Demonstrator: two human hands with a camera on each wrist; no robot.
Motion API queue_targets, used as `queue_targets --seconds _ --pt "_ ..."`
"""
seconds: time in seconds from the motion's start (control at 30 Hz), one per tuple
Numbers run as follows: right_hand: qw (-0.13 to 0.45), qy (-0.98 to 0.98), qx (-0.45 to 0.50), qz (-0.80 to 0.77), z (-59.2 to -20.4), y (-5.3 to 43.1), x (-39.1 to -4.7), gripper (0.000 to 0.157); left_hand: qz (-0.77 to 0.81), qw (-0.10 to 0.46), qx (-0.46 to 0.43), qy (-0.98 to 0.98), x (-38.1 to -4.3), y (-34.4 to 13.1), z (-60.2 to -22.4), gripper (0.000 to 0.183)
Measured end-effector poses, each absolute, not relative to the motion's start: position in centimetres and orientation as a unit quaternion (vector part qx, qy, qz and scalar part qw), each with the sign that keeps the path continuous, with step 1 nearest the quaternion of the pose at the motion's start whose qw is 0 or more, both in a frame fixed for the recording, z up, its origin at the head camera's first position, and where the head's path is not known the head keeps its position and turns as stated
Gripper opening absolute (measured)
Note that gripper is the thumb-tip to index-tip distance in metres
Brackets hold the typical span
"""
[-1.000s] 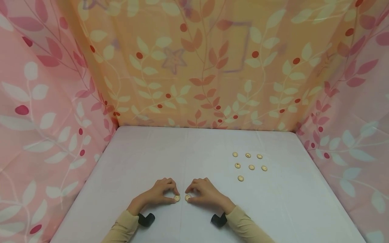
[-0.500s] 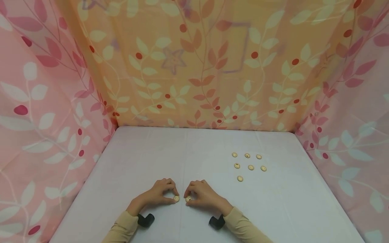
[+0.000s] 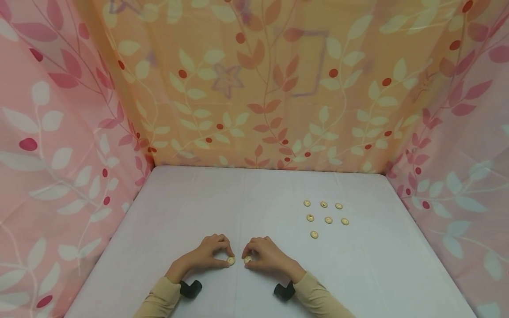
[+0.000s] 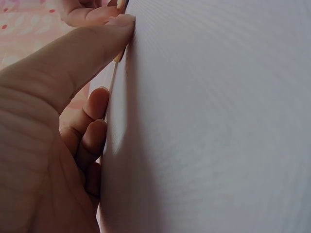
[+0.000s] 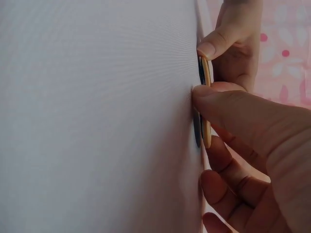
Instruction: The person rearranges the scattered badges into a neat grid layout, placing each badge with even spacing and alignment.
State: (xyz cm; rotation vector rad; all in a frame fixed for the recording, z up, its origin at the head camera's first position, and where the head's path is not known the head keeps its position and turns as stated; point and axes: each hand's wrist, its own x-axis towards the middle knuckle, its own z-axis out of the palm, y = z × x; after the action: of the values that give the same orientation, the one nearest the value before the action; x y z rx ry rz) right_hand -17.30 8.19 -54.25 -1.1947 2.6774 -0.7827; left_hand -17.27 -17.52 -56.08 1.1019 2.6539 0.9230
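Note:
Two cream buttons lie close together on the white table [image 3: 199, 203] near its front edge. My left hand [image 3: 212, 252] pinches the left button [image 3: 230, 261] between thumb and forefinger. My right hand [image 3: 264, 254] pinches the right button [image 3: 247, 259] the same way. In the right wrist view the right button [image 5: 206, 141] shows edge-on against the white surface, with my thumb [image 5: 228, 104] at its rim, and the left button [image 5: 205, 73] sits just beyond it. In the left wrist view my thumb [image 4: 73, 63] presses on the table and hides most of the button.
Several more cream buttons [image 3: 328, 219] are laid out in rows on the right half of the table. Leaf-patterned curtains [image 3: 254, 88] enclose the table at the back and on both sides. A black wrist camera [image 3: 190, 289] sits on each forearm.
My right hand has shifted slightly left and down, and its fingers cover more of the right button. The left hand and the rows of buttons have stayed put.

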Motion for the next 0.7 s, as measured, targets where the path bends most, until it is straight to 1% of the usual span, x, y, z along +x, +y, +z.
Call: queue_targets --seconds 0.23,0.47,0.57,0.7 --pt "0.043 0.871 -0.394 -0.290 -54.2 9.1 -17.6 0.015 0.307 0.063 0.364 0.877 -17.2 -17.5 -56.1 0.020" --pt "0.072 0.865 -0.372 -0.328 -53.9 10.0 -18.2 0.016 0.310 0.067 0.358 0.878 -17.2 -17.5 -56.0 0.020" --pt "0.066 0.868 -0.365 -0.331 -53.9 10.5 -18.4 0.016 0.311 0.069 0.357 0.878 -17.2 -17.5 -56.0 0.020" --pt "0.041 0.868 -0.365 -0.335 -54.1 11.2 -18.7 0.016 0.311 0.060 0.363 0.876 -17.2 -17.5 -56.1 0.020"
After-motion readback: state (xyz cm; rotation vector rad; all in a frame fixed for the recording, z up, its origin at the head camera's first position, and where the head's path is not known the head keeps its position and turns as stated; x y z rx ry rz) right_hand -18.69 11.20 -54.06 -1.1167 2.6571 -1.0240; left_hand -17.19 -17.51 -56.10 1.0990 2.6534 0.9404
